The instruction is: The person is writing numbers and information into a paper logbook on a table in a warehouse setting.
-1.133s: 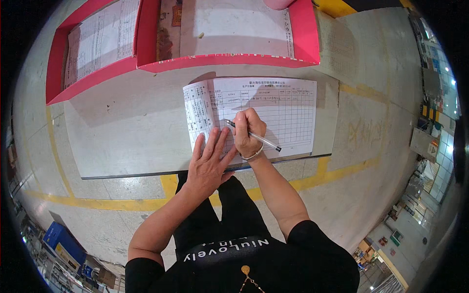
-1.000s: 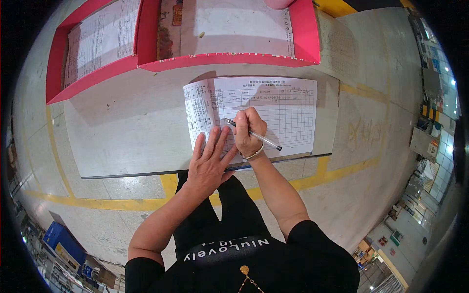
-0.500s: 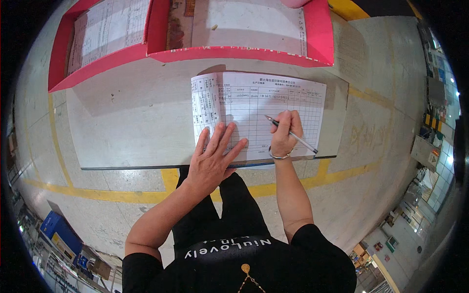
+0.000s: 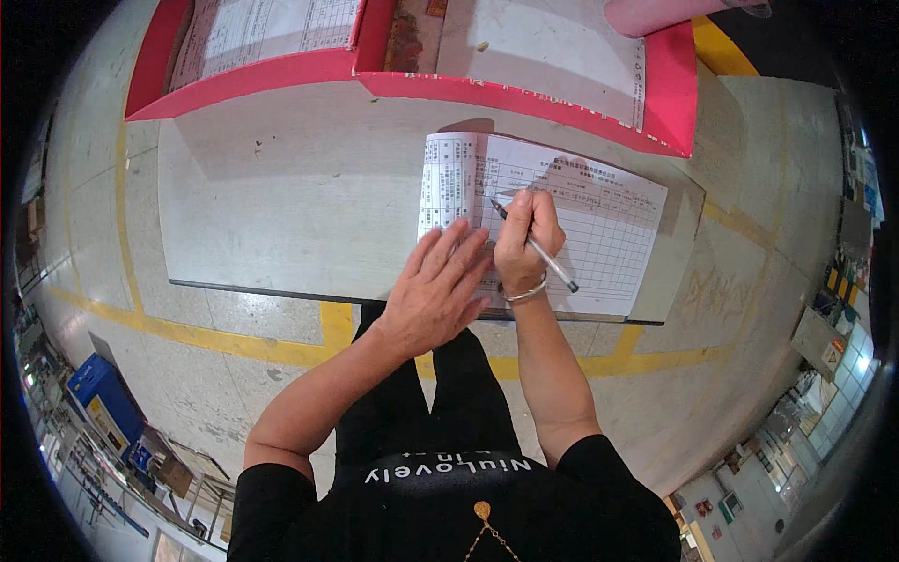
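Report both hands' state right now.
Left hand: open, palm down over the form, gripping nothing visible.
Right hand: closed, holding a pen.

White letters, upside down here, cross the black shirt (image 4: pixel 403 515). The paper form (image 4: pixel 599 258) bears a printed heading, column titles and handwritten entries. Small print fills 1 sheet (image 4: pixel 267 28) in the left red box (image 4: pixel 243 86).

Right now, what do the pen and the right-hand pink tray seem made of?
Pen: probably smooth plastic, as its barrel looks clear with a dark end. Right-hand pink tray: perhaps painted wood or covered board, fairly matt; pale nicks show along its near rim.
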Available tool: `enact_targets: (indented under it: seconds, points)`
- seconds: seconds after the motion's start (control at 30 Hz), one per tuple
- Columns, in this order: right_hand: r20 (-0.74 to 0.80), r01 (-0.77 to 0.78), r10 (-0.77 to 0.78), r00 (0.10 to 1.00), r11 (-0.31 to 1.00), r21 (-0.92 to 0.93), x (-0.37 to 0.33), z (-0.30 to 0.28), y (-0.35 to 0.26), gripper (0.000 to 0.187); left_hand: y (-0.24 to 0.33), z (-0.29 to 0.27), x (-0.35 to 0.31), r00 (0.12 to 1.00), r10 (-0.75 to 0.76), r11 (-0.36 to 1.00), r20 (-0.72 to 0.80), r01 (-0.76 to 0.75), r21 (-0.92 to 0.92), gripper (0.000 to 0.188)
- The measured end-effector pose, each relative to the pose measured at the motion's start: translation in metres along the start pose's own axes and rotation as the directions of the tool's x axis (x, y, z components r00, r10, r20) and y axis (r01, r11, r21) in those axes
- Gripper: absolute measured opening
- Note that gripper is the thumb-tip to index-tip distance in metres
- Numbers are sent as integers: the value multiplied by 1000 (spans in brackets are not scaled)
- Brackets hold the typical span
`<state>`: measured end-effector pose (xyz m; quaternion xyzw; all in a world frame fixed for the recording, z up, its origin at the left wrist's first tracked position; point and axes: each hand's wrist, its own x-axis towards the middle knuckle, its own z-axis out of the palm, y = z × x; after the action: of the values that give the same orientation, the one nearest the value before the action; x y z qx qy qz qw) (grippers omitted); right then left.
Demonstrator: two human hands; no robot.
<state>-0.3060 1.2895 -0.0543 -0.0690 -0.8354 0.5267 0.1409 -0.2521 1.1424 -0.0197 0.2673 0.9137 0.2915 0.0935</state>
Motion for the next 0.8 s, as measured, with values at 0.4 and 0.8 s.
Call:
enact_targets:
  seconds: [0.4, 0.8]
  points:
    - [-61, 75, -83, 995, 989, -127, 0, 8, -2, 26, -42, 0, 8, 994, 48, 992, -102, -60, -115, 46]
    - [-37, 99, -104, 994, 988, -120, -2, 6, 1, 26, -42, 6, 7, 991, 45, 994, -129, -58, -96, 46]
